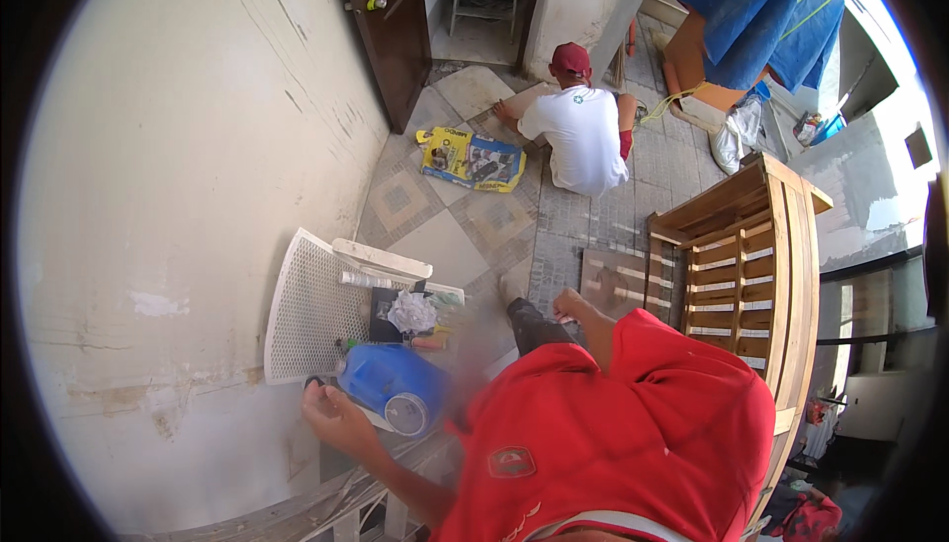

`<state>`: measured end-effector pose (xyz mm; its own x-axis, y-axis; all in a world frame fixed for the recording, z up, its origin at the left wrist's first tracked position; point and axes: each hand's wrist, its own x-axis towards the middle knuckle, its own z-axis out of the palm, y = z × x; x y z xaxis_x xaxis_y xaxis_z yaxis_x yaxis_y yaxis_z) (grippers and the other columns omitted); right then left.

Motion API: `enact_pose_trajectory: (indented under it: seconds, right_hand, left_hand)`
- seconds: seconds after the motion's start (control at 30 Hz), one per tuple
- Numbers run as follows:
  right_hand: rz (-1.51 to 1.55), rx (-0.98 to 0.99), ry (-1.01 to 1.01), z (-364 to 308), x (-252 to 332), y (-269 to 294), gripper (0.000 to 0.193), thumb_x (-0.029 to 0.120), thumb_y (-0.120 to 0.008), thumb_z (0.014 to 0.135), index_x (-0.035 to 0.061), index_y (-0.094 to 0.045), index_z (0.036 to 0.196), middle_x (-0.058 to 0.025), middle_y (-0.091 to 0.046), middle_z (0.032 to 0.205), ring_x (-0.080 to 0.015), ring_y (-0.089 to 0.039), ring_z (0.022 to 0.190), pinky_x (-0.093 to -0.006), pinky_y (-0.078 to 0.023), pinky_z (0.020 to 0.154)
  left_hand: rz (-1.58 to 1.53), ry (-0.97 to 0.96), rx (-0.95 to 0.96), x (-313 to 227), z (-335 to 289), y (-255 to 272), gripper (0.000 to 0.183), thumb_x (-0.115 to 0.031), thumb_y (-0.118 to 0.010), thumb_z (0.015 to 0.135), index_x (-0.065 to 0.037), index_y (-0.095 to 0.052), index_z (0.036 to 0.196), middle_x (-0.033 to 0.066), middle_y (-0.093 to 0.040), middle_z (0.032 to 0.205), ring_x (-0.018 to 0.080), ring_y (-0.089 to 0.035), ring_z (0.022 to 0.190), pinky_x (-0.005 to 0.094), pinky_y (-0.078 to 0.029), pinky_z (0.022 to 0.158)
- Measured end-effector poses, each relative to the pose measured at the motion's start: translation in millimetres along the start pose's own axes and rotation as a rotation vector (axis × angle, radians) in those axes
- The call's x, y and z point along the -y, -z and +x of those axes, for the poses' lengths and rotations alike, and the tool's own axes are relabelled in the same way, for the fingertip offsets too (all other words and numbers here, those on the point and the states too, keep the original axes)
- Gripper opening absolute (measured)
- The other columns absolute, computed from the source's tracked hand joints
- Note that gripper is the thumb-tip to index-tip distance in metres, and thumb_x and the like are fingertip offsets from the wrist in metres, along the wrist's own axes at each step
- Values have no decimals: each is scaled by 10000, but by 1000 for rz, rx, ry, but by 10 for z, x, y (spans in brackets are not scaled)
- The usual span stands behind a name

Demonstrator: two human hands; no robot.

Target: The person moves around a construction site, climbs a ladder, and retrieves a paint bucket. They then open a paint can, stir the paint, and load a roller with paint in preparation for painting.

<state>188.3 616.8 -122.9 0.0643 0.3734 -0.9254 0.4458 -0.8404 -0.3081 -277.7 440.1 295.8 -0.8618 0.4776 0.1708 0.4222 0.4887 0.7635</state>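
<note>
At the lower left, my left hand [336, 421] has its fingers curled at a small dark object [314, 382] whose kind I cannot make out. Right beside that hand, a blue plastic jug [386, 379] lies on its side on a stand. My right hand [570, 306] is in front of my red shirt, fingers drawn together; whatever they hold, if anything, is too small to name. Behind the jug are a crumpled whitish bundle [412, 313], a dark box-like thing [384, 313] and a white perforated plastic panel [311, 310] leaning by the wall.
Further off, a person in a white shirt [583, 142] and red cap crouches on the tiled floor beside a flattened yellow and blue sack [473, 159]. A slatted wooden frame [751, 270] stands at right. A brown door [386, 38] is open; a blue tarp [756, 18] covers something at back right.
</note>
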Motion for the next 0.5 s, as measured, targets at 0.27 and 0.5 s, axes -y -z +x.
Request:
enact_pose_trajectory:
  seconds: [0.27, 0.5]
  right_hand:
    - [-495, 116, 327, 1361, 264, 1598, 99, 168, -650, 861, 168, -740, 819, 39, -745, 760, -92, -697, 631, -329, -545, 521]
    - [-570, 101, 342, 1200, 1414, 2110, 150, 239, -620, 890, 138, -690, 803, 5, -704, 757, -156, -682, 638, -373, -547, 515]
  left_hand:
    - [-7, 4, 264, -1251, -84, -1499, 290, -159, -602, 945, 13, -627, 1176, 135, -657, 1084, 222, -649, 865, 340, -535, 672]
    - [133, -23, 448, -1379, -382, -2236, 240, -194, -618, 936, 11, -671, 1049, 139, -673, 975, 252, -658, 800, 351, -531, 670]
